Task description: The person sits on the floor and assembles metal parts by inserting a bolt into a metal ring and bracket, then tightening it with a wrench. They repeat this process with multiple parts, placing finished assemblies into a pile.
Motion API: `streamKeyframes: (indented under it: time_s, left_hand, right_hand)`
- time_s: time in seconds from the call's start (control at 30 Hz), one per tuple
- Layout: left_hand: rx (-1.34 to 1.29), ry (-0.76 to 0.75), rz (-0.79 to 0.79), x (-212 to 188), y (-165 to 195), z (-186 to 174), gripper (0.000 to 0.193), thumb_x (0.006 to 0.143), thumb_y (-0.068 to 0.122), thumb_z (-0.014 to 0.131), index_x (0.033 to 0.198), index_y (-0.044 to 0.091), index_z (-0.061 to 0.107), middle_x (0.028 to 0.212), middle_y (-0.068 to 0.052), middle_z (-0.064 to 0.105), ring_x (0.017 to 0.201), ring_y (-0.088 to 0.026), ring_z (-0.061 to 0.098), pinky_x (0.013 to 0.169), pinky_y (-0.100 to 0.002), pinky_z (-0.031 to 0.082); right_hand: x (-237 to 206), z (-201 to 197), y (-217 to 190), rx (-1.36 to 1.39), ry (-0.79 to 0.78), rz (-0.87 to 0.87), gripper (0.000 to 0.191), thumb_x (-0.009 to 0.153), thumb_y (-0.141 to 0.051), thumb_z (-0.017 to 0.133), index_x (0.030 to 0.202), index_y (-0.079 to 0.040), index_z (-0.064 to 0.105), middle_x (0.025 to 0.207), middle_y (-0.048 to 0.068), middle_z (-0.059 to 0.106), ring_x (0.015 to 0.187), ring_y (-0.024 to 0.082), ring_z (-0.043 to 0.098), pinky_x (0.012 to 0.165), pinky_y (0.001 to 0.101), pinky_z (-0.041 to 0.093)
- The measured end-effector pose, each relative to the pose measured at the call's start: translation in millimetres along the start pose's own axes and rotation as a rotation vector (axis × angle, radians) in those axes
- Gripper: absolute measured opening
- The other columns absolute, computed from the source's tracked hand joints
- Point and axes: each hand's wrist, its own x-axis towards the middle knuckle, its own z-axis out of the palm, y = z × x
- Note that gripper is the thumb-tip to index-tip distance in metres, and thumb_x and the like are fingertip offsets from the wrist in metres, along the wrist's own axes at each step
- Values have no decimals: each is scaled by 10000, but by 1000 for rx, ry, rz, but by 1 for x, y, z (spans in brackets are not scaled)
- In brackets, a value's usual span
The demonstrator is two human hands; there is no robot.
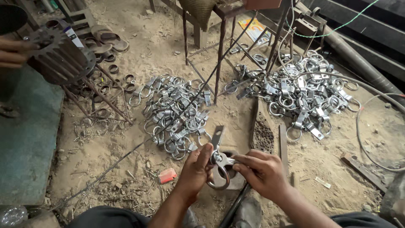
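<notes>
Both hands meet low in the middle of the head view, over sandy ground. My left hand (195, 169) and my right hand (262, 170) together grip one metal clamp piece (219, 162): a flat strap with a round ring hanging below it and a bolt at the joint. The strap's upper end (217, 136) sticks up past my fingers. My left fingers pinch the joint from the left, my right fingers hold the strap end from the right. A pile of similar ring clamps (177, 116) lies just beyond my hands.
A second, larger clamp pile (301, 90) lies at the right rear. Metal stand legs (219, 59) rise between the piles. Another person's hand (12, 52) holds a round ribbed metal part (63, 59) at the upper left. A green mat (25, 139) lies left, cables (371, 126) right.
</notes>
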Motion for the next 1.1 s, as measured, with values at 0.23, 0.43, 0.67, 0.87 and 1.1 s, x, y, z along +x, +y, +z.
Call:
streamKeyframes:
  time_s: [0.23,0.43,0.67,0.87,1.1]
  left_hand:
    - [83,29,285,6,-10,-1,495,992,546,589,904,60,607,689,56,465,614,-58,382,538,-248,343]
    - [105,101,282,5,-16,1,459,982,511,562,882,69,636,669,35,537,599,-67,425,535,-253,375]
    - [63,139,219,11,-13,1,432,999,491,590,956,64,634,719,45,515,593,-58,380,521,-243,326]
    - [-38,22,-22,2,-2,2,412,983,480,526,1024,90,654,748,-4,640,565,-98,525,529,-253,442]
    - [65,-157,220,4,-12,-7,388,824,-37,523,1126,23,759,1178,-126,678,822,-156,646,755,-290,546]
  right_hand:
    - [-20,31,-2,174,9,356,234,872,-154,751,1062,-27,800,802,84,728,704,143,683,592,311,531]
    - [-27,48,-9,427,95,459,229,937,-206,701,972,1,791,844,83,732,786,144,685,682,308,544]
    - [-15,33,6,-39,-136,644,411,831,-421,849,992,-52,770,812,47,756,684,132,666,614,313,538]
    - [-24,40,18,790,-59,697,287,951,-286,667,1016,-27,772,784,48,763,669,87,644,572,225,473]
    - [-33,50,28,1069,54,890,223,1009,-222,631,970,-17,710,678,-16,618,540,66,489,455,230,358]
